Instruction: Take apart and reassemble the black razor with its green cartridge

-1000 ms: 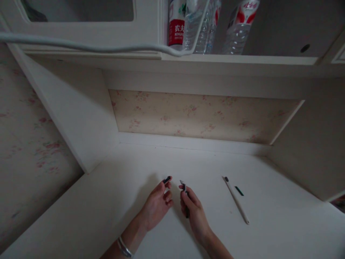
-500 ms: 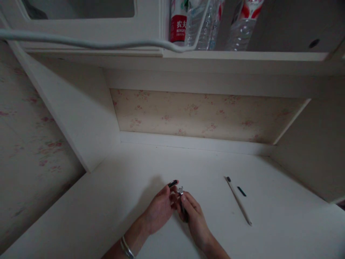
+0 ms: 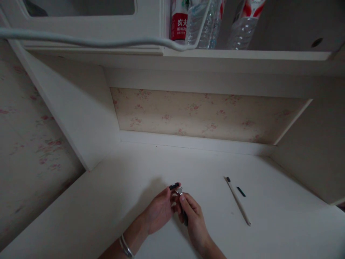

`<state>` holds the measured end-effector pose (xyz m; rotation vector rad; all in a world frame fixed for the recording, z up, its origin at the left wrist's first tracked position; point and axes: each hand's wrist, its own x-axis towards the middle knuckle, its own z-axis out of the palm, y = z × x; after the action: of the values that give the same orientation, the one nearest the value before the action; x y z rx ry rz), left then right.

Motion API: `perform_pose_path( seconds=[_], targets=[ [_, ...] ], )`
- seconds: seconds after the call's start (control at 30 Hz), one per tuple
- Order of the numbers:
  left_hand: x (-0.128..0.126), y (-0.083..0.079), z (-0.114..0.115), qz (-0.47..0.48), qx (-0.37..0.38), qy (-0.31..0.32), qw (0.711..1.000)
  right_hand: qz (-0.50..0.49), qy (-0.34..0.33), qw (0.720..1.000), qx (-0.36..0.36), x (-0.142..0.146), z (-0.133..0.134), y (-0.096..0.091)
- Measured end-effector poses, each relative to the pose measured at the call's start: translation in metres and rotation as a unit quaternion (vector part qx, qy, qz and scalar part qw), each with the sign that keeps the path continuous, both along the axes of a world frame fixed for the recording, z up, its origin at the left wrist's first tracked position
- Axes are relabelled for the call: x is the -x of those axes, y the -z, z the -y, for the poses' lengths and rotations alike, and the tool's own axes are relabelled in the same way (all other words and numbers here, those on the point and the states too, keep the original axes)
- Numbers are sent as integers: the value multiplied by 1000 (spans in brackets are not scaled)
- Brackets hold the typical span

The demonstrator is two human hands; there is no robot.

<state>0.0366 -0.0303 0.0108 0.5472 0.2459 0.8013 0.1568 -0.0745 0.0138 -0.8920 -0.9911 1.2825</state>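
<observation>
My left hand (image 3: pixel 160 212) is closed in a pinch, with a small black stick-like piece (image 3: pixel 174 186) held at its fingertips. A pale mark shows on that piece. Close beside it, my right hand (image 3: pixel 193 219) is wrapped round a small tool (image 3: pixel 184 216) with a dark handle and a shiny silver head. The silver head points away from me, right by the left fingers. Whether the head touches the black piece I cannot tell. Fingers hide part of the handle, and the tool's exact kind is unclear.
On the white desk (image 3: pixel 107 216), right of my hands, lie a white pen-like stick (image 3: pixel 238 203) with a dark end and a short dark strip (image 3: pixel 241 191). Overhead, a shelf (image 3: pixel 242 54) holds several plastic bottles (image 3: pixel 179 27). A white cable (image 3: pixel 94 44) runs across in front.
The black piece in my left fingertips has shifted slightly right and down. The silver head of the tool has turned a little and moved closer to it.
</observation>
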Motion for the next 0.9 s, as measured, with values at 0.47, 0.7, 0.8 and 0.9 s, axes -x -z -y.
perform_pose_path(
  seconds=[0.47,0.7,0.8,0.9],
  targets=[
    [-3,4,1,-27,-10,-32,999,-17,5,1000,18,5,0,3],
    [-2,8,1,-35,-25,-37,998,-36,-2,999,13,6,0,5],
    [-1,9,1,-37,-31,-37,998,-27,0,1000,10,6,0,4],
    [-1,10,1,-37,-37,-30,998,-20,6,1000,15,6,0,2]
  ],
)
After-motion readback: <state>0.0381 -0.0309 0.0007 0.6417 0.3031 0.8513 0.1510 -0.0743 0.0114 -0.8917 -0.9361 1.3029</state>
